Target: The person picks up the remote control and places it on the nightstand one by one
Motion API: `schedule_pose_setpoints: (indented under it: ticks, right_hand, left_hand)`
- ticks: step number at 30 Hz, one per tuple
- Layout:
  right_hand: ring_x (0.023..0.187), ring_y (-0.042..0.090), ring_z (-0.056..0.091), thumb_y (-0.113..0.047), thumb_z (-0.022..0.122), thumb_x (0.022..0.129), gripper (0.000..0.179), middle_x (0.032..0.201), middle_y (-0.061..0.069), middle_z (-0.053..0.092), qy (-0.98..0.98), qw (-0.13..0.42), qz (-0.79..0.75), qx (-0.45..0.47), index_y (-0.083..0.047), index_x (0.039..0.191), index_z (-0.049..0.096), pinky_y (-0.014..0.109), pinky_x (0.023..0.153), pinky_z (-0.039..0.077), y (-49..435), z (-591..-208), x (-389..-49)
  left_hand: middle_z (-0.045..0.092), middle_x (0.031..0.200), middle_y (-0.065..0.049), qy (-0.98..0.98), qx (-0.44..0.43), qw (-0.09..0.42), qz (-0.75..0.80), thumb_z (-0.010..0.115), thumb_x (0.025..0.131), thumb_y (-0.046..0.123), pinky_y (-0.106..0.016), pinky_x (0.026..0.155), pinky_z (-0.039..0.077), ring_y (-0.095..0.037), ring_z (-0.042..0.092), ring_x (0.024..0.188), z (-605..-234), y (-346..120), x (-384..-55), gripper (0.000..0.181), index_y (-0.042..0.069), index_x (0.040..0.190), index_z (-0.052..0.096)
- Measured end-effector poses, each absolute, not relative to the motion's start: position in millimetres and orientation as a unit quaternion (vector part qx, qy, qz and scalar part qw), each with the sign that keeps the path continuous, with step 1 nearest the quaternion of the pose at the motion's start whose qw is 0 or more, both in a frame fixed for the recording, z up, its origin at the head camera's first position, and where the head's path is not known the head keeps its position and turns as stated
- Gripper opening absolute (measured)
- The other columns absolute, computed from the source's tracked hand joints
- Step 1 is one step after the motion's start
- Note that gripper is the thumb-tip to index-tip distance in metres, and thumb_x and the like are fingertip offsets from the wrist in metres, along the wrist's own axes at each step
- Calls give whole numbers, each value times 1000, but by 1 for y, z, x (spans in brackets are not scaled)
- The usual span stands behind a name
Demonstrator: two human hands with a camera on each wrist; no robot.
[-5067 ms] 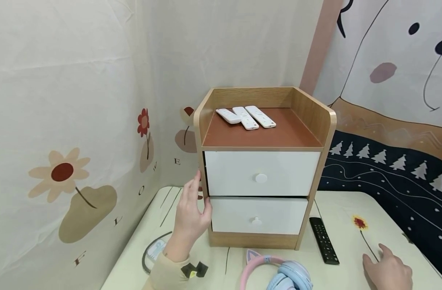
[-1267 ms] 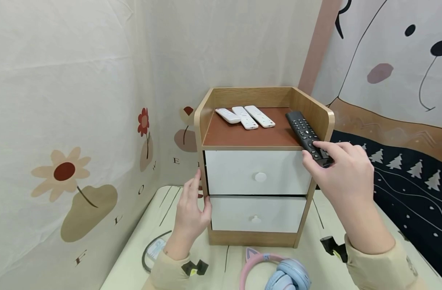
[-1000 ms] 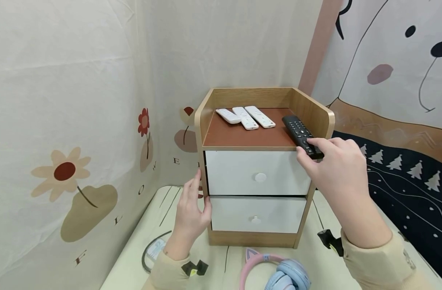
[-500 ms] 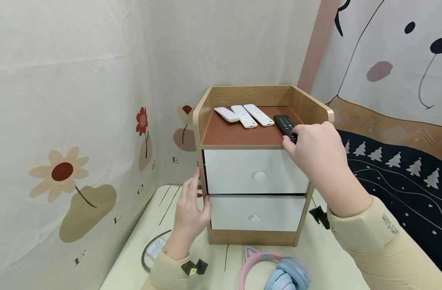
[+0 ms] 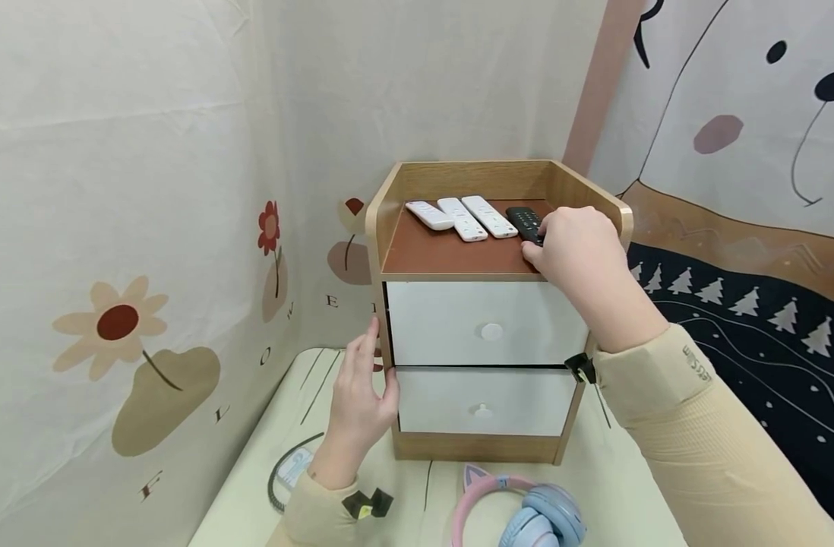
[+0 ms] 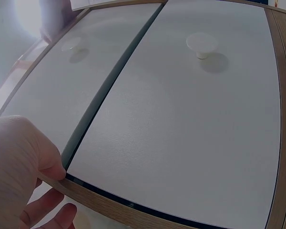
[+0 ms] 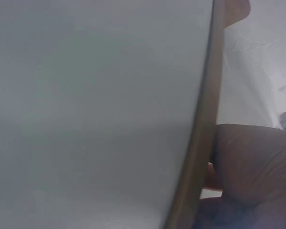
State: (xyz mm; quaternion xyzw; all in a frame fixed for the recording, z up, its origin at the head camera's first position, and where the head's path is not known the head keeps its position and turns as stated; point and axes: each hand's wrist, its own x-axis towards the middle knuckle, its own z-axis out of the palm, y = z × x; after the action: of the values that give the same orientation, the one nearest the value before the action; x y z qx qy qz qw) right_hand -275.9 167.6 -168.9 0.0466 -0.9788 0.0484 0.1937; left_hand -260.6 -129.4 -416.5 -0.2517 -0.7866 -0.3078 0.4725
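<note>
My right hand [image 5: 581,243] grips a black remote control [image 5: 524,221] by its near end, over the brown top of a small wooden cabinet [image 5: 475,447]. The hand covers the remote's lower part. Just left of it lie three white remotes [image 5: 489,217], set side by side at a slant. My left hand [image 5: 358,406] rests against the cabinet's left side with fingers straight. In the left wrist view its thumb [image 6: 50,160] touches the front edge near the gap between the drawers. The right wrist view shows mostly a white drawer front [image 7: 95,105], with the hand partly behind the wooden edge.
The cabinet has two white drawers with round knobs [image 5: 491,332], and raised wooden walls around its top. Pink and blue cat-ear headphones [image 5: 547,513] lie in front of it. A coiled dark cord [image 5: 275,486] with a pale label is at left. Printed fabric walls stand behind.
The black remote lay on the table right of the cabinet. My right hand has lifted it and carried it left, onto the top beside the white remotes. My left hand stayed put.
</note>
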Motion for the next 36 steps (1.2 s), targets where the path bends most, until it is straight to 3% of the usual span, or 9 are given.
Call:
schedule_pose_setpoints:
  ticks: [18,24,31,36]
  right_hand:
    - [132,50,64,-48,64,107,55,139,24,74,-981,178,54,54,-5,139,75,61,112,54,172,-168,-315]
    - [134,50,64,-56,62,108,63,146,25,70,-985,158,46,50,-7,147,70,60,112,56,169,-166,-321]
    - [133,49,65,-53,59,110,60,148,27,68,-988,142,35,47,-9,151,67,61,110,56,167,-165,-328]
    - [139,50,61,-52,53,113,63,154,28,63,-991,123,17,46,-9,158,60,62,115,53,168,-164,-332]
  left_hand:
    - [63,132,-26,-785,-248,479,-306,72,83,-13,-42,74,66,-29,71,97,-416,-128,-261,94,0,169,37]
    - [63,131,-26,-787,-247,477,-303,72,84,-11,-41,75,66,-29,70,97,-417,-129,-260,93,0,169,36]
    - [63,131,-27,-786,-247,480,-301,72,84,-11,-42,75,66,-31,70,97,-417,-130,-261,92,0,169,37]
    - [63,131,-27,-785,-250,479,-303,72,84,-12,-42,74,66,-31,70,96,-417,-130,-261,93,-1,169,37]
